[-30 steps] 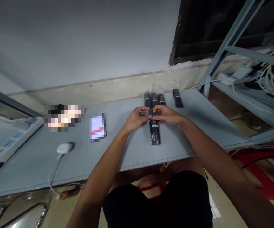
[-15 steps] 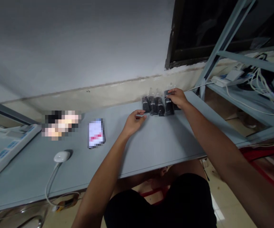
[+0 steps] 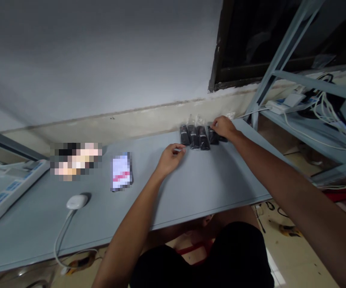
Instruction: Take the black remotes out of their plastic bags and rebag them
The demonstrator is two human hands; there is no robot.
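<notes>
A: Using the lit phone (image 3: 121, 173) as our mark, where did the three black packets (image 3: 194, 137) lie?

B: Well to the right of the phone and farther back on the grey table (image 3: 188, 196), side by side, each in clear plastic. A fourth packet (image 3: 213, 139) lay just beyond them, farther still from the phone.

A: And the right hand (image 3: 222, 128)?

B: It was on that fourth packet, fingertips at its far end. I could not tell whether they pinched it or only pressed. Past it, from the phone, the dark edge of a fifth packet (image 3: 223, 140) showed, mostly covered by the hand.

A: What about the left hand (image 3: 171, 160)?

B: That one was to the right of the phone too, but closer to it, between it and the packets. Its fingers were curled, with thumb and forefinger parted, near the leftmost packet's near end. The two hands were well apart.

A: Anything on the phone's other side?

B: A white rounded device (image 3: 77, 202) with a cable sat left of the phone and nearer the person. A white power strip (image 3: 15, 190) lay farther left of the phone. Something behind and to the left of the phone was too blurred to make out.
</notes>
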